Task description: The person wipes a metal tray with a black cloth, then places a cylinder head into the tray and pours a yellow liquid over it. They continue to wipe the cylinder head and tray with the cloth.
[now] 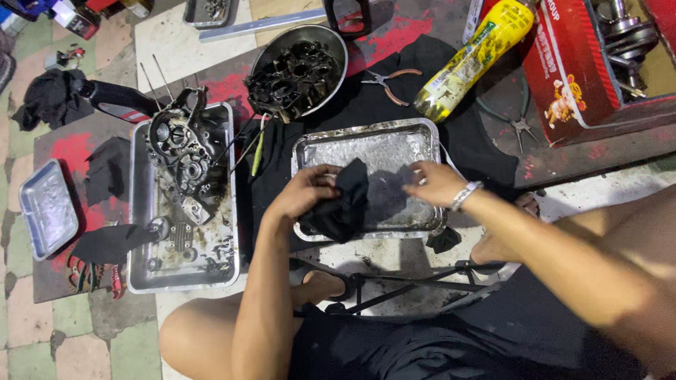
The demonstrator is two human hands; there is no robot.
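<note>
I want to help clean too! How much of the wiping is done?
The small tray at far left looks clean already. The left hand holds a black rag over the middle tray, with the right hand beside it. The tray with engine parts still looks greasy.

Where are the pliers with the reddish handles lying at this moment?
In the head view, the pliers lie on the black cloth at upper centre, between the round bowl of dark parts and the yellow bottle.

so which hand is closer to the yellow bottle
Right. The right hand rests on the tray's far side, below the yellow bottle; the left hand, holding a black rag, is further left.
</note>
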